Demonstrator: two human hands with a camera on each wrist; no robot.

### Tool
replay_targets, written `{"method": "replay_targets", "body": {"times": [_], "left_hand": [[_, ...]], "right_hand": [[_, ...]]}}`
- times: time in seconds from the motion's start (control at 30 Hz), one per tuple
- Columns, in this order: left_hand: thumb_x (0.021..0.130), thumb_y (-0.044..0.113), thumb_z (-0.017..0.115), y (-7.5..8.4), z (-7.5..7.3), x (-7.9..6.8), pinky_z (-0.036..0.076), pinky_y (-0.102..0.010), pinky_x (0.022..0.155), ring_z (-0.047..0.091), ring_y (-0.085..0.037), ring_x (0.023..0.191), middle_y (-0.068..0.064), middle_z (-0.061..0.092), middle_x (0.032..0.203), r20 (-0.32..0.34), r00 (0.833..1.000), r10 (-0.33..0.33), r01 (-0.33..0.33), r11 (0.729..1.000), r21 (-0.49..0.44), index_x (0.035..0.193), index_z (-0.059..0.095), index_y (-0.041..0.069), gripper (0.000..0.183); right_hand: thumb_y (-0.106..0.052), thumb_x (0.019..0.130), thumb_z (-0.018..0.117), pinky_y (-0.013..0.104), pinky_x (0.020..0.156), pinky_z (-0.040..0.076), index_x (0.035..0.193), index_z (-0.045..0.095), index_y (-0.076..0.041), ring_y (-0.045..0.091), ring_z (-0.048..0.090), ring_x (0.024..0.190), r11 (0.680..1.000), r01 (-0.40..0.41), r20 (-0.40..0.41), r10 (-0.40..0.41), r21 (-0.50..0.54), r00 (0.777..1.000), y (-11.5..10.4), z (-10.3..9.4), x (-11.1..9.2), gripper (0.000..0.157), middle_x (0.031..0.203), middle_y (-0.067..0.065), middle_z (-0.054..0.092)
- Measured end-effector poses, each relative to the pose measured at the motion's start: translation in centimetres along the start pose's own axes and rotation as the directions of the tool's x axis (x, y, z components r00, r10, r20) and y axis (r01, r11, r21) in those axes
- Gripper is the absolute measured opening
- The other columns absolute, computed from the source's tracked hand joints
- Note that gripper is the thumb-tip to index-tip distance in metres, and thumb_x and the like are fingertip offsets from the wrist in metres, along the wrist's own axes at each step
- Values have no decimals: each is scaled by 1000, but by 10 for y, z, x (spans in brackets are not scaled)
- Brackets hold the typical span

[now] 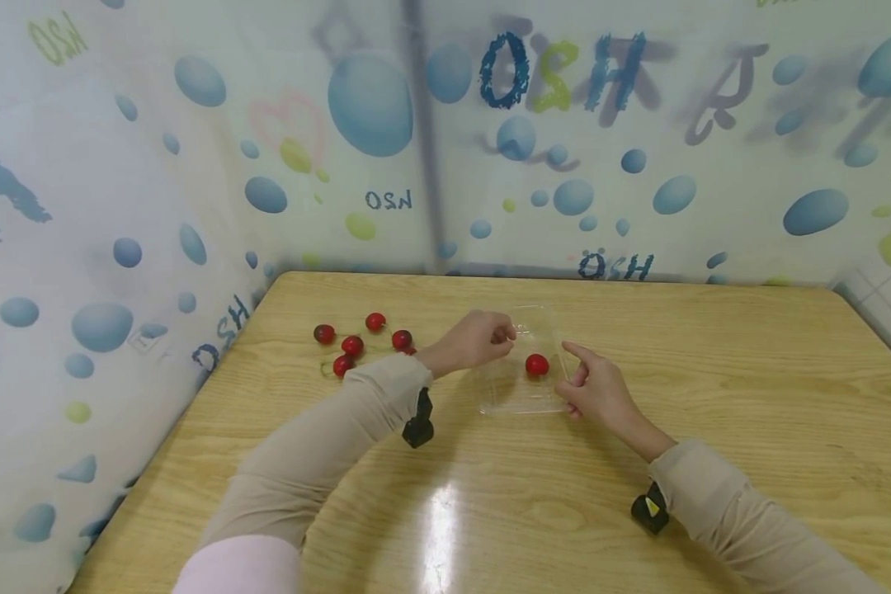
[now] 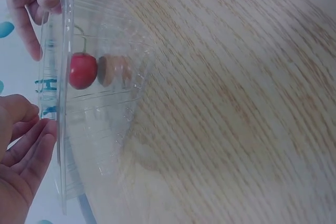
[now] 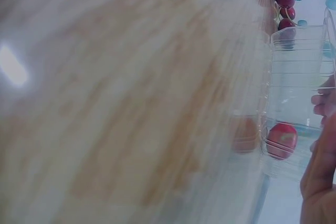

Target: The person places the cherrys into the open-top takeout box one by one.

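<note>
A clear plastic container (image 1: 506,398) lies on the table with one red cherry (image 1: 537,365) in it. The left wrist view shows that cherry's green stem pointing up. Over the container's left side is my left hand (image 1: 477,340), its fingers loosely bent and nothing visible between them. Those fingertips come close to the rim (image 2: 62,145) in the left wrist view. At the right edge my right hand (image 1: 600,389) grips the container, its index finger stretched along the side and the thumb lower down.
Several dark red cherries (image 1: 352,346) with stems lie on the wooden table (image 1: 713,371) left of the container, partly behind my left forearm. A patterned sheet (image 1: 490,165) hangs behind the table and along its left side. Each wrist wears a black camera (image 1: 418,425).
</note>
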State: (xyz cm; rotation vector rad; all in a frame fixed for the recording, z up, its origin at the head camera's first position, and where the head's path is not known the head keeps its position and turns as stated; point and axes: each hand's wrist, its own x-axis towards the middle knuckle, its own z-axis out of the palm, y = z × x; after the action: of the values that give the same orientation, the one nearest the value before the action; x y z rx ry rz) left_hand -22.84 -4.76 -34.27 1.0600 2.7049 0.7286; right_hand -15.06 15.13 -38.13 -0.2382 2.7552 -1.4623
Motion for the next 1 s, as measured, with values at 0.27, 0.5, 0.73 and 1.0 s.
{"method": "replay_targets", "body": {"times": [0.27, 0.5, 0.73, 1.0], "left_hand": [[86, 12, 57, 2, -4, -4, 45, -19, 69, 58, -11, 78, -4, 63, 86, -30, 1000, 9, -10, 1000, -29, 94, 62, 5, 12], [86, 12, 57, 2, -8, -10, 46, -20, 71, 57, -12, 81, -4, 63, 88, -66, 998, -6, 1, 998, -69, 95, 62, 4, 14], [87, 12, 56, -2, -15, -21, 46, -21, 74, 58, -12, 82, -4, 63, 90, -104, 994, -44, 34, 995, -99, 98, 61, 2, 16], [86, 13, 57, -5, -23, -34, 46, -22, 75, 57, -11, 83, -2, 62, 92, -146, 986, -76, 58, 991, -119, 99, 61, 3, 17]], "right_hand": [[6, 73, 58, 26, 40, 46, 129, 36, 7, 14, 52, 39, 1000, -2, -7, 2, -6, 1000, -2, 0, -1, 61, 57, 6, 49], [4, 73, 59, 26, 40, 45, 130, 36, 7, 15, 51, 39, 1000, -3, -1, 3, -12, 1000, -1, 0, -1, 61, 56, 5, 49], [3, 73, 59, 26, 40, 45, 130, 36, 7, 15, 51, 39, 1000, -7, -6, 7, -14, 1000, -1, 1, -1, 62, 56, 4, 49], [5, 72, 58, 24, 38, 42, 129, 37, 8, 13, 49, 36, 1000, 9, -14, -10, -26, 1000, -2, 0, -1, 60, 54, 4, 49]]}}
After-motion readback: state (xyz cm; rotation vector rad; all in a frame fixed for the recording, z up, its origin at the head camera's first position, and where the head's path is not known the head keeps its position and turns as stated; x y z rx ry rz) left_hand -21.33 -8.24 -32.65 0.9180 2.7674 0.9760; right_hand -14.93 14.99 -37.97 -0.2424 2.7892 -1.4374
